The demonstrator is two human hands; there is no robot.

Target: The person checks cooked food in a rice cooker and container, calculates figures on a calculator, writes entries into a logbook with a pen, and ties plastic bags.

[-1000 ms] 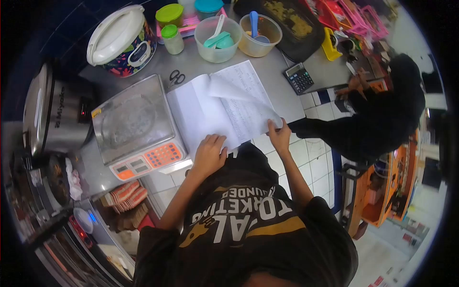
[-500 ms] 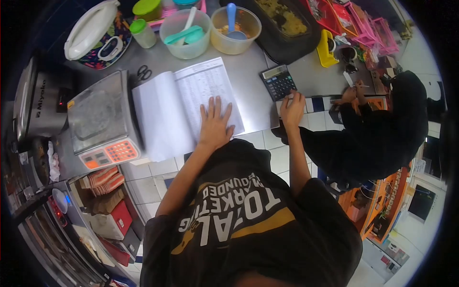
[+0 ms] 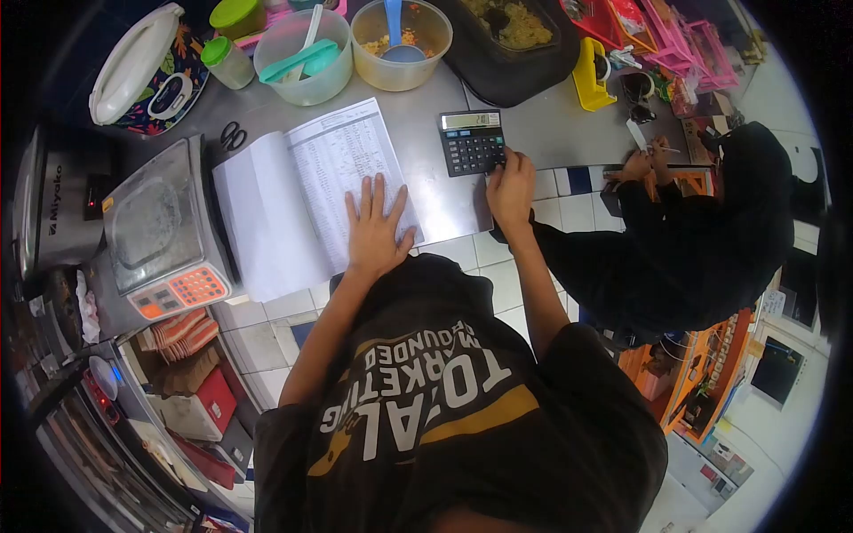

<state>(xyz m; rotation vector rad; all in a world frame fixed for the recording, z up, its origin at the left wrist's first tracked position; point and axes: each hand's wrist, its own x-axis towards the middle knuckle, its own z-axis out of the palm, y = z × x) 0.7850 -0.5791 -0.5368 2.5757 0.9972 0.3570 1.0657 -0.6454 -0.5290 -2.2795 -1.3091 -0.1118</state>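
Observation:
An open notebook (image 3: 258, 209) lies on the metal counter, its right page filled with a printed table and handwriting. My left hand (image 3: 378, 233) rests flat on that page, fingers spread. To the right of the book is a black calculator (image 3: 473, 147) with figures on its display, too small to read. My right hand (image 3: 511, 191) holds the calculator's lower right corner, fingers bent and thumb near the bottom edge. Just left of the notebook stands a weighing scale (image 3: 160, 213) with an orange keypad. Black scissors (image 3: 233, 135) lie behind the book.
Along the back stand a tub with teal and white utensils (image 3: 306, 84), a tub of food with a blue spoon (image 3: 431, 71), a jar (image 3: 227, 67) and a floral pot (image 3: 147, 93). A black tray (image 3: 498, 75) is at back right. Another person (image 3: 693, 240) in black sits at right.
The calculator has turned counterclockwise and slid slightly left, with my right hand at its corner. My left hand stays flat on the page. The whole view has shifted a little.

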